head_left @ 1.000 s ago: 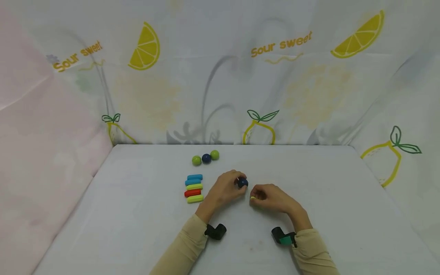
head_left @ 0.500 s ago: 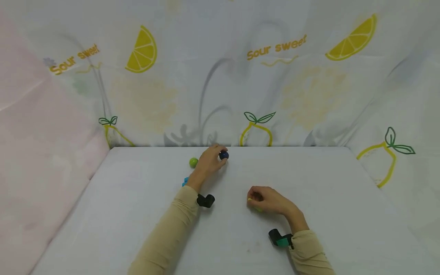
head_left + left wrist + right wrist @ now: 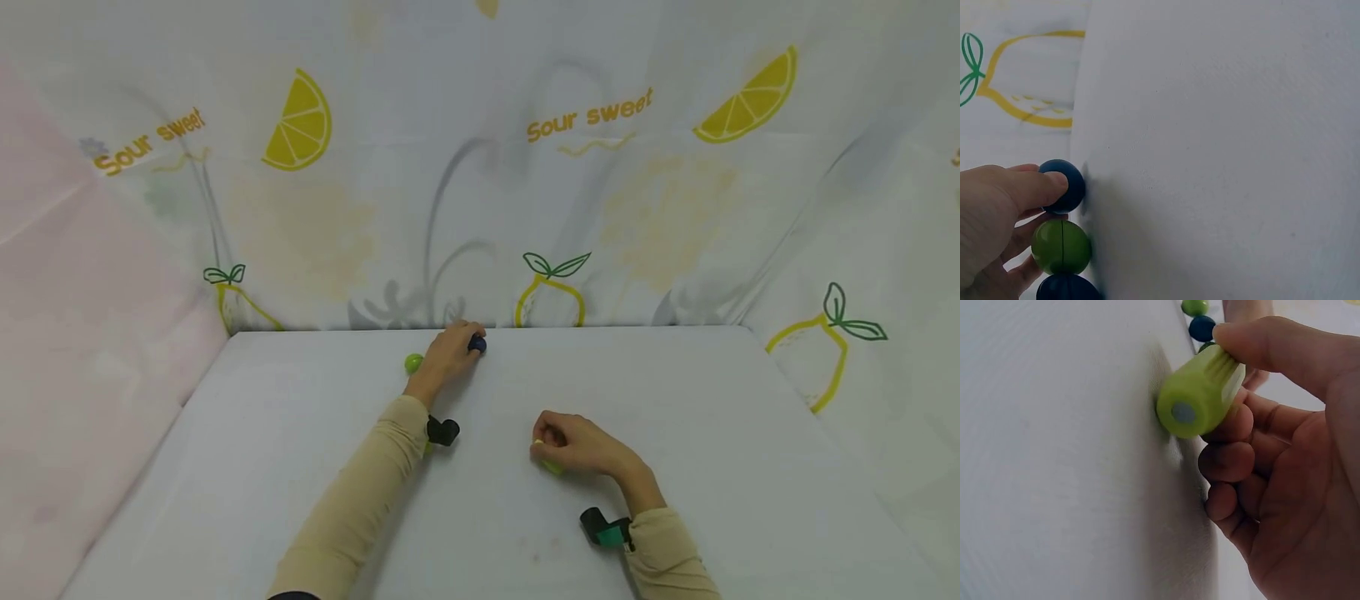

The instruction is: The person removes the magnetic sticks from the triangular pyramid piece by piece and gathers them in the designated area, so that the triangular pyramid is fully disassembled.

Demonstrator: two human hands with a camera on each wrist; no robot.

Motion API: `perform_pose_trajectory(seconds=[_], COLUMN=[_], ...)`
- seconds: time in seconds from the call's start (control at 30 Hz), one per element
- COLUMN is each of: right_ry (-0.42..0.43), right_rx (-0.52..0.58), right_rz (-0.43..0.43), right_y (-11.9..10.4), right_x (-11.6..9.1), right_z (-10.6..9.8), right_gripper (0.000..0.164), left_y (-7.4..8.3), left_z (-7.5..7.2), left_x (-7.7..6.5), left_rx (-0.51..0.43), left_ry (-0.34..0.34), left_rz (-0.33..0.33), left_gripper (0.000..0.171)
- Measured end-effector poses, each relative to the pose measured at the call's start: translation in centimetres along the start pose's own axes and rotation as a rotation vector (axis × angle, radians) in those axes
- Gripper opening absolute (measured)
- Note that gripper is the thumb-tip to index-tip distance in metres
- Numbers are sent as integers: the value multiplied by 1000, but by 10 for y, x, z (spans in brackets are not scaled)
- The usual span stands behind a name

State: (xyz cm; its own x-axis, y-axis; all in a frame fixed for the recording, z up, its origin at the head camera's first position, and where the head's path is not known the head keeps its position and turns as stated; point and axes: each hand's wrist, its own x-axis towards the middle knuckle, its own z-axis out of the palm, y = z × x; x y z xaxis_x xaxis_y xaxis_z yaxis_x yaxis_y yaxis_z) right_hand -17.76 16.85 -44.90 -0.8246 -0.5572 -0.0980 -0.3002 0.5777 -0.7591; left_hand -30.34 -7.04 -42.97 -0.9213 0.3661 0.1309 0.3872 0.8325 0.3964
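At the far side of the table my left hand [image 3: 447,357] pinches a dark blue ball [image 3: 1063,187] between thumb and fingers. Right beside that ball, in the left wrist view, sits a green ball [image 3: 1061,247] with a seam line, then another dark blue ball [image 3: 1067,289]. A further green ball [image 3: 413,363] shows left of the hand in the head view. Nearer the front, my right hand [image 3: 585,443] grips a short yellow-green stick [image 3: 1194,400], ridged along its side with a grey round end, held low over the table.
My left forearm [image 3: 367,492] hides the row of coloured sticks; only a yellow-green bit [image 3: 428,448] peeks out by the wrist camera [image 3: 442,431]. The white table [image 3: 675,383] ends against a printed cloth backdrop [image 3: 450,183].
My left hand has carried the dark blue ball from mid-table to the far side, beside the row of balls. My right hand stays nearly in place with the yellow-green stick, which now shows more below the fingers.
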Motion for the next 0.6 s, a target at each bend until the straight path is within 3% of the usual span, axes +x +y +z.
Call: perform_pose_trajectory(seconds=[0.1,0.2,0.37,0.43,0.53,0.6], right_ry=[15,15,-17,-15,0,9], right_rx=[7,47,127,144,172,176], right_rz=[-13,-19,-14,-15,-13,-23], right_y=[2,3,6,7,8,8], right_x=[0,0,-2,-1,-1,0], right_z=[0,0,-1,-3,-5,-6], right_gripper=[14,15,16,14,12,12], left_y=[-2,-5,-2,4,16,24], left_z=[2,5,8,8,9,11], left_x=[0,-5,-28,-38,-55,-67], left_rx=[-3,22,-14,-62,-151,-218], left_ry=[13,79,242,270,224,152], left_rz=[-2,30,110,125,134,146], left_gripper=[35,37,33,31,29,29])
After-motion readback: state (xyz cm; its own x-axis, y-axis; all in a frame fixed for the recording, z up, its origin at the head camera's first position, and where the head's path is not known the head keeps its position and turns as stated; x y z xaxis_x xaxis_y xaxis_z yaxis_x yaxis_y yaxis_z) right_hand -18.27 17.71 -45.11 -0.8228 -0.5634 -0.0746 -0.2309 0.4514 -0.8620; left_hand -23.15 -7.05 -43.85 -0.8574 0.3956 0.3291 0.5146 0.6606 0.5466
